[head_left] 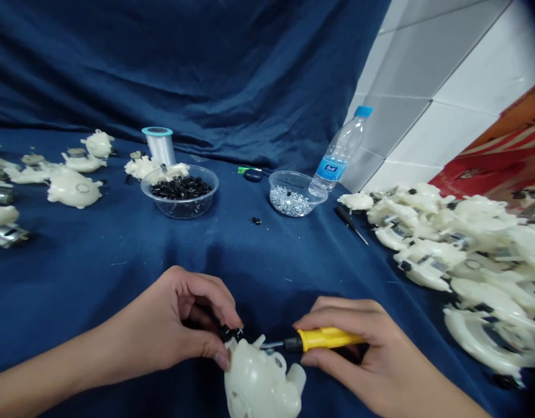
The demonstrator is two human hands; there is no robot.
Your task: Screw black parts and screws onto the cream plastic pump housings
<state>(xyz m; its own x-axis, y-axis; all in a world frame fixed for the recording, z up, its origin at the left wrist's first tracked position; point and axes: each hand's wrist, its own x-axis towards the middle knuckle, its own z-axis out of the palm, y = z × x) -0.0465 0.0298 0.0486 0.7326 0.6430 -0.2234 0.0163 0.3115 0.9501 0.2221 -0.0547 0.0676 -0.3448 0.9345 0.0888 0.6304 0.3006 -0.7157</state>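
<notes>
Between my hands at the front is a cream plastic toy body [261,383] with ears, a snout and small knobs. My left hand [175,322] pinches a small black part [231,333] at the toy's upper left edge, its thumb against the plastic. In my right hand [358,348] is a yellow-handled screwdriver [326,338], held almost level. The screwdriver's shaft points left, and its tip is hidden at the back of the toy body.
A clear bowl [180,210] of black parts and another bowl [292,210] of screws stand ahead. Near them are a bottle [337,157], a spool [160,146] and a dark screwdriver [351,223]. Cream toy bodies lie left [73,186] and pile up right [480,249].
</notes>
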